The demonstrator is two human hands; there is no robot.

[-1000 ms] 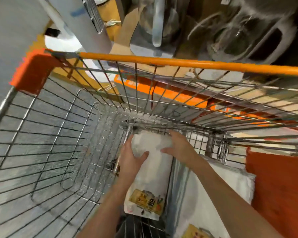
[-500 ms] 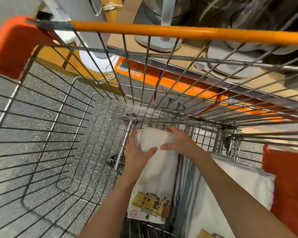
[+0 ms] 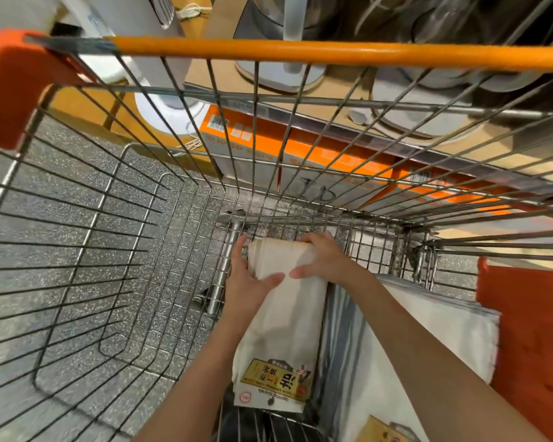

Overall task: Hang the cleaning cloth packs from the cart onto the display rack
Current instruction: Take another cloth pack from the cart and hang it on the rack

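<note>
Both hands reach down into a wire shopping cart (image 3: 115, 237) with an orange top rail (image 3: 332, 54). The left hand (image 3: 248, 282) grips the left edge of a stack of cleaning cloth packs (image 3: 284, 317), fingers curled along its side and thumb pressed flat across the top white face. The right hand (image 3: 323, 258) clasps the far end of the same stack, fingers hooked over the upper edge and thumb lying on the top surface, its tip just beside the left thumb. The stack sits inside the cart near the far wire wall, touching or very near the mesh bottom; whether it is lifted clear cannot be told. Its near end shows a yellow and black printed label (image 3: 275, 382). Just to the right lies a second pile of white cloth packs (image 3: 428, 339), its layered edges visible beside the right forearm, with another yellow label (image 3: 383, 432) at the bottom edge of the view. An orange panel (image 3: 533, 339) stands at the far right. Beyond the cart's far wall, orange and white boxes (image 3: 300, 154) sit on a low shelf, with grey appliance bases (image 3: 278, 78) on cardboard above them. Speckled grey floor (image 3: 61, 186) shows through the wire mesh
</note>
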